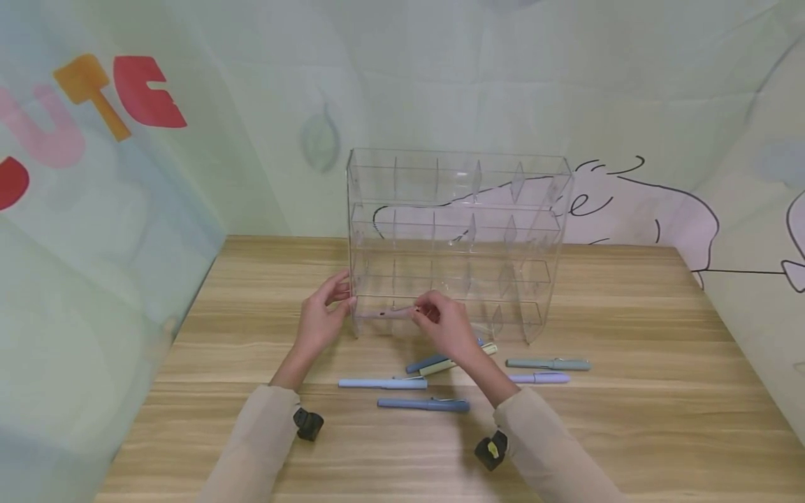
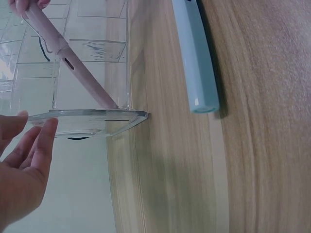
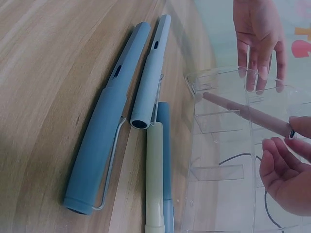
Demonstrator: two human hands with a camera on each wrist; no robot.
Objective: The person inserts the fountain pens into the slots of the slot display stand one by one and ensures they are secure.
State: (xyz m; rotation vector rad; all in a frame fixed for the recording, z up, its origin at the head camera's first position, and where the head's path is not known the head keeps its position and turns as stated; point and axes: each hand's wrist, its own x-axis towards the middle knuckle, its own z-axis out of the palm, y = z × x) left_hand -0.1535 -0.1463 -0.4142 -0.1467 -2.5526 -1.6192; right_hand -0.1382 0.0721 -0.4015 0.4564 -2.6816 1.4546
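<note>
A clear acrylic rack (image 1: 459, 164) with several tiers of compartments stands upright on the table. Between thumb and fingertips, my right hand (image 1: 445, 325) pinches a dusty-pink pen (image 2: 80, 70) at its clip end. The pen lies aslant at the lowest tier, its far end at the rack's left side panel (image 2: 97, 115). At that panel is my left hand (image 1: 321, 318), fingers fairly straight and fingertips right at the panel's outer face and edge. In the right wrist view, the left fingers show through the clear plastic.
In front of the rack lie a light blue pen (image 1: 382, 383), a blue pen (image 1: 423, 405), a cream pen (image 1: 449, 362) beside a darker blue pen (image 1: 424, 365), a grey-green pen (image 1: 544, 364) and a lavender pen (image 1: 541, 378). A printed cloth backdrop (image 1: 264, 140) hangs behind the table.
</note>
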